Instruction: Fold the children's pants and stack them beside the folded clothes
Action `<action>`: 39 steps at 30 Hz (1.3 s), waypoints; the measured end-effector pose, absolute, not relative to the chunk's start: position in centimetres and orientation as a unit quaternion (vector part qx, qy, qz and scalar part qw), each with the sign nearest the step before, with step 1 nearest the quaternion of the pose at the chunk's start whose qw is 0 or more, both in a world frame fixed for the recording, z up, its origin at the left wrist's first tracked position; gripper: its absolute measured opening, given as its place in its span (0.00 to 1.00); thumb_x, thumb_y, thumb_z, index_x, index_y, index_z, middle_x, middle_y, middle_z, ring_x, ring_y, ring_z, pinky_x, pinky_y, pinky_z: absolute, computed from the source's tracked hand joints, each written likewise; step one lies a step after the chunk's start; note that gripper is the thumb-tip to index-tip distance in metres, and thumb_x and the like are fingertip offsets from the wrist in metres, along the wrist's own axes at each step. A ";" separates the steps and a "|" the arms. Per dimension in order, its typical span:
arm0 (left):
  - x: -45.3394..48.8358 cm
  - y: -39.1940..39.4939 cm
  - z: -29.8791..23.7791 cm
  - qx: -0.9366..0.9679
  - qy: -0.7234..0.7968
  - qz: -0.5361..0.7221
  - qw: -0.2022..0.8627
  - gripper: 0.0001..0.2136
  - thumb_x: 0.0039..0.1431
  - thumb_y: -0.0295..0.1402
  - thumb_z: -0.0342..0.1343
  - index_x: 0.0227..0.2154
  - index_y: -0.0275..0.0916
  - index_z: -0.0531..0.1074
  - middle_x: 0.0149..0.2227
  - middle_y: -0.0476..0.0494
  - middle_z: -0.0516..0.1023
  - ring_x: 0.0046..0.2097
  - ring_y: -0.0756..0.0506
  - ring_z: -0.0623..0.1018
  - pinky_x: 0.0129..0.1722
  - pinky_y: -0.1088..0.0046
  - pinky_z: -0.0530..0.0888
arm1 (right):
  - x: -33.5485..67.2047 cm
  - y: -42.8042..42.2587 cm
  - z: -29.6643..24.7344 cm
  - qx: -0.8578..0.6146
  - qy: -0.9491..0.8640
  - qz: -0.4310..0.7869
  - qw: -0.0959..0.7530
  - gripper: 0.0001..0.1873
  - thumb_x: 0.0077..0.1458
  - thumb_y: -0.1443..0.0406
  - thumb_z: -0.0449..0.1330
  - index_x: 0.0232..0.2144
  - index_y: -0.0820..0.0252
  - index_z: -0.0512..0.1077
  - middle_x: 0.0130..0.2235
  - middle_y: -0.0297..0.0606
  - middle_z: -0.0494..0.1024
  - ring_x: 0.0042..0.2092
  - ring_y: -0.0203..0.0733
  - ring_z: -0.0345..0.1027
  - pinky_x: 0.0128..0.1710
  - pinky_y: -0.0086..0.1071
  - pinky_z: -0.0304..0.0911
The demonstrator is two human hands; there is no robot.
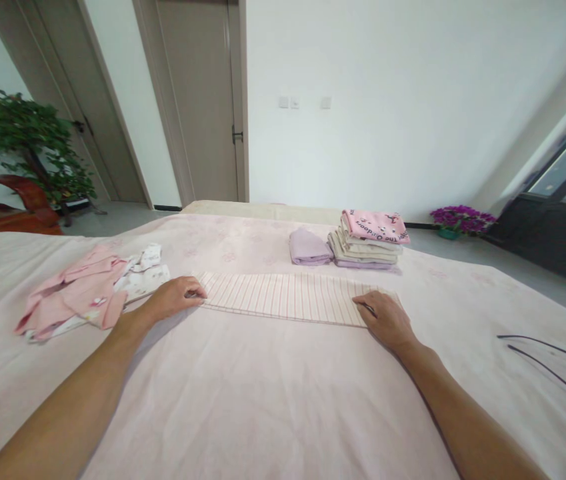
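Observation:
A striped cream-and-pink cloth garment (283, 297), folded into a long flat strip, lies across the pink bedspread (273, 400). My left hand (180, 295) is closed at its left end, fingers curled on the edge. At the opposite end my right hand (385, 317) grips the near corner, thumb and fingers pinched together. What kind of garment it is, I cannot tell. Just beyond it sits a folded lilac cloth (310, 247), beside a stack of folded clothes (367, 250) topped by a pink printed piece (377, 225).
Loose pink clothing (80, 287) and a white patterned garment (147, 270) lie left of my left hand. Thin dark eyeglass-like arms (553, 347) rest at the right. Beyond the bed are a potted plant (23, 140), a wooden chair (23, 200) and purple flowers (463, 219).

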State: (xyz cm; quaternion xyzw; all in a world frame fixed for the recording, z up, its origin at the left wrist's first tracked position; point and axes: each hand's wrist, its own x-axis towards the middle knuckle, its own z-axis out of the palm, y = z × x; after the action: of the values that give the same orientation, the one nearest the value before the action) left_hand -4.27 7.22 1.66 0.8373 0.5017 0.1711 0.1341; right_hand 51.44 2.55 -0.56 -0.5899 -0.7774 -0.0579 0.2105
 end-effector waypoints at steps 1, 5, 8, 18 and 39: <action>-4.3 7.2 1.6 0.837 0.502 0.173 0.131 0.10 0.56 0.41 0.56 0.32 0.42 0.78 0.35 0.46 0.77 0.37 0.46 0.76 0.40 0.73 0.69 | 51.4 2.5 -0.6 -0.590 -0.778 -0.059 0.209 0.16 0.62 0.61 0.51 0.43 0.56 0.78 0.42 0.40 0.79 0.45 0.47 0.70 0.50 0.40 0.60; -4.4 7.2 1.3 0.833 0.503 0.185 0.137 0.10 0.56 0.41 0.55 0.31 0.41 0.76 0.33 0.47 0.76 0.36 0.46 0.75 0.38 0.73 0.69 | 51.5 2.6 -0.7 -0.592 -0.777 -0.056 0.210 0.16 0.62 0.60 0.51 0.43 0.55 0.77 0.43 0.40 0.79 0.46 0.47 0.70 0.50 0.40 0.61; -4.6 7.1 1.4 0.815 0.513 0.198 0.180 0.12 0.57 0.43 0.53 0.31 0.40 0.75 0.33 0.47 0.76 0.35 0.46 0.75 0.37 0.72 0.69 | 51.7 2.7 -0.8 -0.592 -0.776 -0.049 0.211 0.16 0.62 0.60 0.51 0.43 0.55 0.77 0.43 0.40 0.79 0.46 0.47 0.70 0.50 0.41 0.61; -4.2 7.3 2.6 0.839 0.487 0.129 0.204 0.10 0.53 0.41 0.53 0.29 0.41 0.74 0.32 0.47 0.76 0.37 0.45 0.74 0.39 0.72 0.67 | 51.7 2.8 -0.7 -0.601 -0.768 -0.030 0.219 0.16 0.60 0.61 0.52 0.43 0.54 0.78 0.42 0.40 0.80 0.45 0.47 0.70 0.50 0.41 0.62; -1.7 6.5 0.9 0.849 0.493 0.182 0.052 0.11 0.61 0.42 0.51 0.32 0.42 0.74 0.35 0.46 0.76 0.40 0.44 0.73 0.43 0.69 0.68 | 48.1 -0.1 1.9 -0.468 -0.857 -0.003 0.216 0.08 0.58 0.64 0.56 0.30 0.55 0.74 0.32 0.37 0.75 0.37 0.43 0.67 0.40 0.36 0.60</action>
State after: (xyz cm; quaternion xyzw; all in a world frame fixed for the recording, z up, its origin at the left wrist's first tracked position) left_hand -1.72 6.47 0.95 0.8494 0.4927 0.1818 0.0518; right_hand 48.08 -0.11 1.93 -0.4684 -0.8566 -0.0027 0.2165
